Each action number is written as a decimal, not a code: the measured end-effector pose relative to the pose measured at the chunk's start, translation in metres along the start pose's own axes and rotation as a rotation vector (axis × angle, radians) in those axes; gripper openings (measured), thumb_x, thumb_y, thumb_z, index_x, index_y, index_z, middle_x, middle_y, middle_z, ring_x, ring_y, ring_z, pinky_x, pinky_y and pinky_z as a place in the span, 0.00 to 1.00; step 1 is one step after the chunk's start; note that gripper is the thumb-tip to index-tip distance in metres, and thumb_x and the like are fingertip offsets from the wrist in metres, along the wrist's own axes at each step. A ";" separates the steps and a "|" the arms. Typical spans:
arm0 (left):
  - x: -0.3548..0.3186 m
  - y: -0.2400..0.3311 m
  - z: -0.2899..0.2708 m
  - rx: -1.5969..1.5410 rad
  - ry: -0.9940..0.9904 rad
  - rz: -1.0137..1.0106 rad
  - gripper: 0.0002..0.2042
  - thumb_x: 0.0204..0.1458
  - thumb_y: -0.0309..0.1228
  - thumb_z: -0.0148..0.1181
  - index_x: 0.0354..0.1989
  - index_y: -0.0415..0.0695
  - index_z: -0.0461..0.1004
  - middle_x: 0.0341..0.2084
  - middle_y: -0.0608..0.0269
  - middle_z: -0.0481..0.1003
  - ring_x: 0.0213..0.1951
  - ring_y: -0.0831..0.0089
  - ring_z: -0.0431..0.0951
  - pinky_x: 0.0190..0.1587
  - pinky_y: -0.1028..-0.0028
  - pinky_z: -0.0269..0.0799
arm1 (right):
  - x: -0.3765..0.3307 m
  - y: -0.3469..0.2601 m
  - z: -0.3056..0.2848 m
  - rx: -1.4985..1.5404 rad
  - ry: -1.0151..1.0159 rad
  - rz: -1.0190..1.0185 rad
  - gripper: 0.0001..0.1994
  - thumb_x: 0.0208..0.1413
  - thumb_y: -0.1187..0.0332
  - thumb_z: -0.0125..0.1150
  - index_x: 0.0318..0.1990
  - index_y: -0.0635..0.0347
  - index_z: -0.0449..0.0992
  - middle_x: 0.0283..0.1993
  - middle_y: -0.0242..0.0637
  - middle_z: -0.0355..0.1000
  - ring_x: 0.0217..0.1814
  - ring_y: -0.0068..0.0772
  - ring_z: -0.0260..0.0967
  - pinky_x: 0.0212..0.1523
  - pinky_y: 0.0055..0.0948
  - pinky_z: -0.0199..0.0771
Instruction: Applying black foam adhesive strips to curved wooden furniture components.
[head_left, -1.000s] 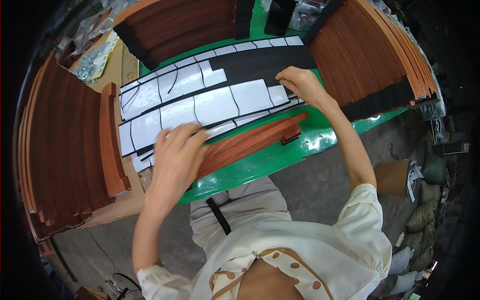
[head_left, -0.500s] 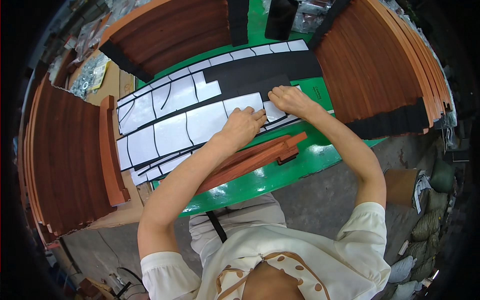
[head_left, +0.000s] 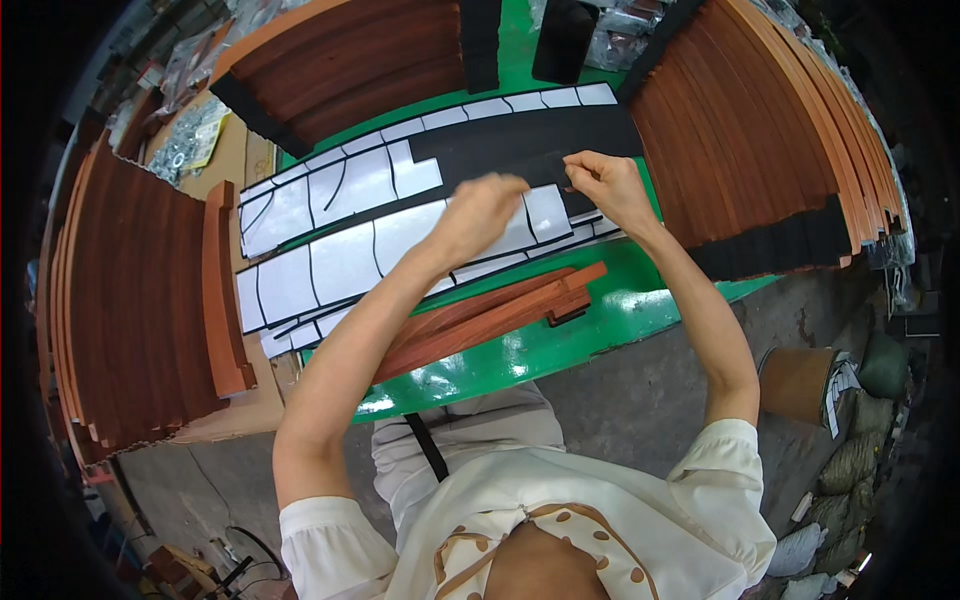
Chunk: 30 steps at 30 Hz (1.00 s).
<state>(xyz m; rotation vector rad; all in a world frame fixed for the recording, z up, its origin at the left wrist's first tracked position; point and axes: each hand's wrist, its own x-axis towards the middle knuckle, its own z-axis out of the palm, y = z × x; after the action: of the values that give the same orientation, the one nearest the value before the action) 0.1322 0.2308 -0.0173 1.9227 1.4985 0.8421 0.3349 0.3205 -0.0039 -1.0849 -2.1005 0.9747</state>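
Sheets of black strip material with white backing lie in rows on a green table. My left hand (head_left: 484,213) is over the near white-backed strip sheet (head_left: 345,255), its fingers curled but smeared by motion. My right hand (head_left: 608,188) is closed in a pinch near that sheet's right end, above a bare black sheet (head_left: 500,140). Whatever its fingertips hold is too small to make out. Farther back lies another white-backed piece (head_left: 290,215) with black lines across it. Several more strips show beneath the near sheet.
Brown wooden bars (head_left: 490,320) lie along the table's (head_left: 450,375) near edge. Stacks of curved wood-grain panels stand left (head_left: 140,300), behind (head_left: 345,80) and right (head_left: 740,150). At the back is a dark phone-like slab (head_left: 565,40). Bagged hardware (head_left: 190,140) sits at the far left.
My left hand has lifted a little from the near sheet, now blurred. The right hand has moved slightly right and up off the sheet's end, uncovering its right end.
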 end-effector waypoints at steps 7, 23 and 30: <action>-0.014 0.088 -0.034 -0.429 0.145 -0.191 0.09 0.50 0.30 0.63 0.33 0.36 0.76 0.26 0.68 0.75 0.29 0.85 0.72 0.32 0.83 0.68 | -0.043 -0.074 -0.016 -0.423 0.249 -0.703 0.06 0.42 0.78 0.61 0.31 0.61 0.76 0.27 0.36 0.74 0.27 0.37 0.73 0.24 0.30 0.72; -0.073 0.111 0.003 -0.240 0.262 0.133 0.31 0.42 0.36 0.68 0.56 0.42 0.64 0.39 0.62 0.76 0.39 0.71 0.74 0.42 0.70 0.67 | -0.114 -0.086 -0.051 -0.095 -0.089 -0.408 0.10 0.45 0.77 0.63 0.38 0.64 0.77 0.33 0.37 0.75 0.31 0.30 0.73 0.30 0.24 0.72; -0.092 0.072 0.049 0.412 0.200 0.065 0.16 0.43 0.32 0.65 0.42 0.45 0.74 0.29 0.63 0.73 0.33 0.64 0.72 0.34 0.67 0.60 | -0.118 -0.053 -0.046 -0.203 -0.097 -0.387 0.11 0.43 0.77 0.64 0.38 0.63 0.77 0.35 0.36 0.74 0.35 0.34 0.73 0.36 0.28 0.72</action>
<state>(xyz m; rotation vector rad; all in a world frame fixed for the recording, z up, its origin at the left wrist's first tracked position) 0.1981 0.1225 -0.0079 2.2446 1.8534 0.8220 0.4062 0.2149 0.0465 -0.6900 -2.4108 0.6492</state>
